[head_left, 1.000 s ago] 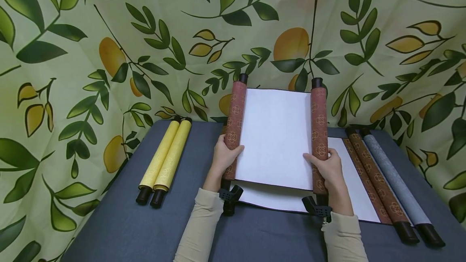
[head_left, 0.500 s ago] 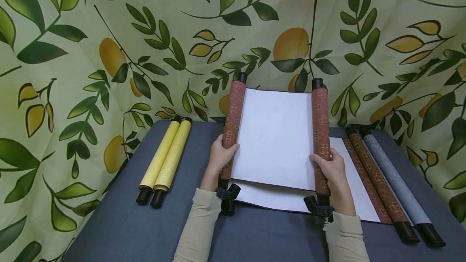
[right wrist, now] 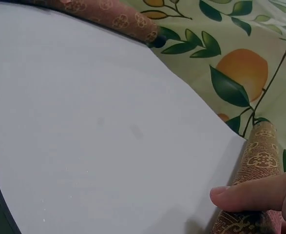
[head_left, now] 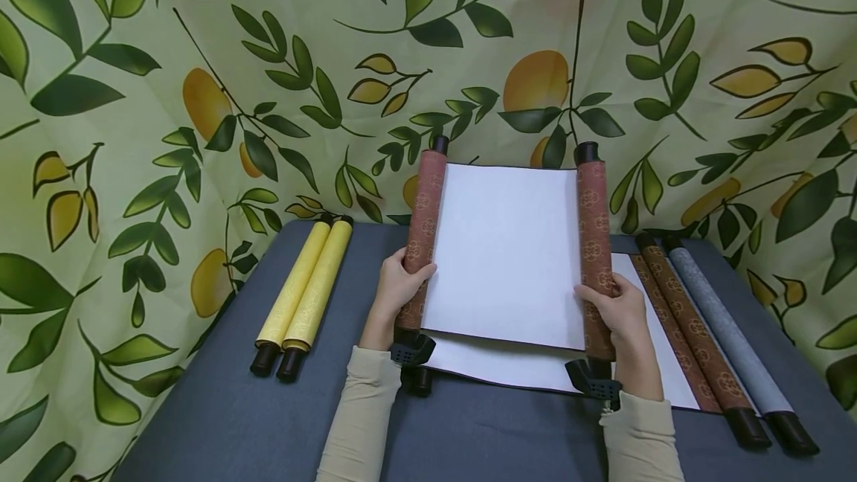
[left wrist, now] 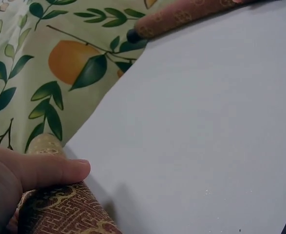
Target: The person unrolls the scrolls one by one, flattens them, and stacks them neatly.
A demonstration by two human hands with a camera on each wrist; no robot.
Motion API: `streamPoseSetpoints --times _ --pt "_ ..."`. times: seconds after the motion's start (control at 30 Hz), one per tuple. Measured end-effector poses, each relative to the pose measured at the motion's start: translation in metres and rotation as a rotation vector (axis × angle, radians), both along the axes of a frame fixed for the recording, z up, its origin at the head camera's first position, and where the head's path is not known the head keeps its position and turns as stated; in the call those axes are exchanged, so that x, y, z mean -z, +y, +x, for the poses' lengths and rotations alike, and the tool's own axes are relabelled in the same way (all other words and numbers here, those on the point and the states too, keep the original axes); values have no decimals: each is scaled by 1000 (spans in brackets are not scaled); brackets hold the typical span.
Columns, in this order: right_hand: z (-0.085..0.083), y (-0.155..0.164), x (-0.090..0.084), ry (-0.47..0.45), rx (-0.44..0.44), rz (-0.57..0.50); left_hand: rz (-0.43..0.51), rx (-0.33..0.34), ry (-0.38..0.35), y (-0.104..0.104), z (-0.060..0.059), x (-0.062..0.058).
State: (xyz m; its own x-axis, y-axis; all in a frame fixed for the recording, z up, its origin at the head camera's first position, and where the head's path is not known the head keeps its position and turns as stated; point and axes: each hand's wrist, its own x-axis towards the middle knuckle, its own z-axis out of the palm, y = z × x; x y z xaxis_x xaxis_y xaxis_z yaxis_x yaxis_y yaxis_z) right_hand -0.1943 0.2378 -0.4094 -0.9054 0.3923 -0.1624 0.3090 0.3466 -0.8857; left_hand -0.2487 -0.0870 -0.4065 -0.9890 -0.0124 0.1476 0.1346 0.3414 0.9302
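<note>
A hanging scroll with blank white paper (head_left: 505,251) is held up, partly unrolled, between both hands. My left hand (head_left: 400,285) grips its left reddish-brown patterned roll (head_left: 426,207), thumb lying over the front by the paper's edge. On the other side my right hand (head_left: 619,311) grips the right roll (head_left: 593,222) in the same way. In the left wrist view the thumb (left wrist: 60,170) crosses the brocade, and in the right wrist view the other thumb (right wrist: 247,195) does likewise. Behind and below lies a second white sheet (head_left: 495,364) on the table, partly hidden by the raised scroll.
Two yellow rolled scrolls (head_left: 308,281) lie side by side at the left of the blue-grey cloth-covered table (head_left: 201,407). To the right are a brown patterned roll (head_left: 696,326) and a grey-blue roll (head_left: 730,333). A leaf-and-fruit printed curtain (head_left: 428,58) hangs behind.
Both hands have drifted apart, the left one leftward and the right one rightward. The two rolls stand farther apart and a wider stretch of white paper shows between them.
</note>
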Motion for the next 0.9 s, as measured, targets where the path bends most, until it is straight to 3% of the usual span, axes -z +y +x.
streamPoseSetpoints --times 0.33,0.67,0.9 --pt "-1 -3 -2 26 37 -25 25 12 -64 4 1 -1" --pt "-1 0 2 45 26 28 -57 -86 22 10 -2 6" --pt "0 2 3 26 56 6 -18 -82 -14 6 -3 5"
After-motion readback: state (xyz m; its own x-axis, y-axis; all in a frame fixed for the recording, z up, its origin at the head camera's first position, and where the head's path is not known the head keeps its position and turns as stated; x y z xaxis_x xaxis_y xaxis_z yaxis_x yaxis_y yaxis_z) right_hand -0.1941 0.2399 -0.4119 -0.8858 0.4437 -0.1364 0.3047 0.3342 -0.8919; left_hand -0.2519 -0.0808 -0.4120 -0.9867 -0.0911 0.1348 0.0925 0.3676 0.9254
